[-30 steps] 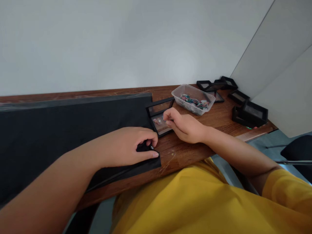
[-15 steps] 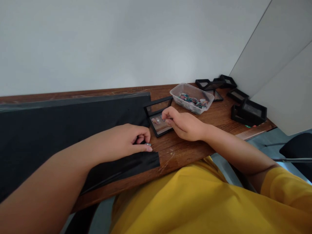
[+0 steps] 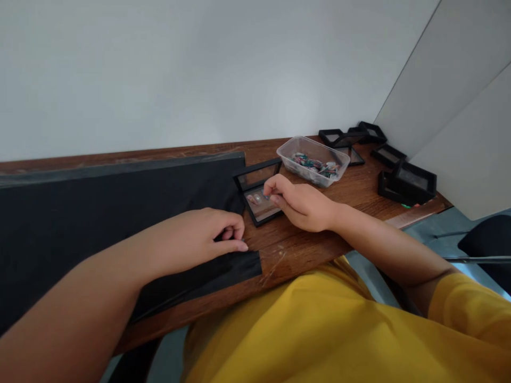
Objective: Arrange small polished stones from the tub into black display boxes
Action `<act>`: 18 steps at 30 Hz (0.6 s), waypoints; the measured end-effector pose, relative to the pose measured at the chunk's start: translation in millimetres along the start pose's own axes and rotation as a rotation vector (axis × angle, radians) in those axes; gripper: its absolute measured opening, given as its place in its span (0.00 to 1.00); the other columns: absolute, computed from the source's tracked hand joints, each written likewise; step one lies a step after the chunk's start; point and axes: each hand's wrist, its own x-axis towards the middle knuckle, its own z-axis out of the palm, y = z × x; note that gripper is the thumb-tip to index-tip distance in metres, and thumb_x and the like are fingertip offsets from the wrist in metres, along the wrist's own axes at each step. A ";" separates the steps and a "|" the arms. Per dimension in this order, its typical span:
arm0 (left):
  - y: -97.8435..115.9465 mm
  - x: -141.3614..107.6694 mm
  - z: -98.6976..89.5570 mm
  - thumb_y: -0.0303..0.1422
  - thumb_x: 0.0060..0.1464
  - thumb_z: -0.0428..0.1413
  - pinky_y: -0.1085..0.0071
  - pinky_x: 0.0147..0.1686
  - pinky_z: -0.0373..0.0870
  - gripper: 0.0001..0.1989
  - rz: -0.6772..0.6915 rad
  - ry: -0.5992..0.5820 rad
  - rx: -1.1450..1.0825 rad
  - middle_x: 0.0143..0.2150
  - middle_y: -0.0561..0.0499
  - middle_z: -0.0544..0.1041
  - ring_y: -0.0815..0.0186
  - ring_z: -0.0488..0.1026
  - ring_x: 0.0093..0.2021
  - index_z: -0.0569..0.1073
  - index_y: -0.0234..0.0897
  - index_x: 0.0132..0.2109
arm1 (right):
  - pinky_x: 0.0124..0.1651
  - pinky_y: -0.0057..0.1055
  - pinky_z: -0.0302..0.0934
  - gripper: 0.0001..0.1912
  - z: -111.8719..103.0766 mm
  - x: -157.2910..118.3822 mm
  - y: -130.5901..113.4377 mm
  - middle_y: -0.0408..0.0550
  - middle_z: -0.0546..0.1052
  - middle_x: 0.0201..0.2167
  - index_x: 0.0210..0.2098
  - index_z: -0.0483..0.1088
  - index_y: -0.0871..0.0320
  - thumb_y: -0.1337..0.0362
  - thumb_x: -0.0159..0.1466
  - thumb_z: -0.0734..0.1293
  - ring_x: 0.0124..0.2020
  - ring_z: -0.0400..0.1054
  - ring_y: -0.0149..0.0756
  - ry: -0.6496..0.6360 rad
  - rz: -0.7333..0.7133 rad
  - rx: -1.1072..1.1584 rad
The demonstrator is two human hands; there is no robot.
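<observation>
A black frame case [image 3: 261,220] stands open like a book, its windowed lid tilted up at the back. Small shiny pieces [image 3: 253,199] lie on the clear film of its lower half. My right hand [image 3: 300,205] reaches over that half from the right, thumb and forefinger pinched at a small bluish piece [image 3: 266,196] mostly hidden by the fingers. Left of the case, near the edge of the black mat, my left hand [image 3: 217,232] is curled with thumb close to fingers. Something tiny and greyish barely shows between them, too hidden to name.
Behind my right hand, a clear plastic tub [image 3: 343,173] holds many small colourful pieces. Several more black frame cases [image 3: 415,181] lie along the right end of the wooden table [image 3: 291,250], some stacked. A black mat [image 3: 120,197] covers the left side, and a white wall rises behind.
My left hand has shifted slightly down and left, and the greyish thing in its fingers shows less. The right hand stays almost in place over the frame case.
</observation>
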 end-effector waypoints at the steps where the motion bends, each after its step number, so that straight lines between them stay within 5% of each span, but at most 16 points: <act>1: 0.4 -0.8 0.4 0.49 0.58 0.56 0.70 0.24 0.56 0.17 0.011 0.006 0.002 0.25 0.56 0.75 0.67 0.68 0.24 0.75 0.43 0.31 | 0.38 0.35 0.59 0.09 0.2 0.1 -0.4 0.45 0.72 0.35 0.50 0.57 0.55 0.61 0.76 0.51 0.31 0.66 0.38 -0.004 0.000 0.006; 12: -0.1 -0.9 1.9 0.52 0.60 0.52 0.66 0.26 0.61 0.19 0.050 0.037 0.001 0.27 0.50 0.77 0.62 0.71 0.26 0.74 0.45 0.31 | 0.38 0.33 0.57 0.11 -0.9 0.5 -3.7 0.45 0.75 0.35 0.51 0.61 0.56 0.61 0.76 0.51 0.29 0.65 0.37 -0.013 -0.010 0.040; 18: 3.0 -4.1 -5.3 0.51 0.65 0.47 0.70 0.27 0.61 0.20 0.030 0.143 0.016 0.27 0.57 0.74 0.67 0.69 0.26 0.74 0.44 0.36 | 0.38 0.32 0.54 0.11 -0.5 3.5 -0.9 0.43 0.74 0.33 0.49 0.63 0.55 0.62 0.76 0.52 0.29 0.64 0.36 -0.038 -0.002 0.036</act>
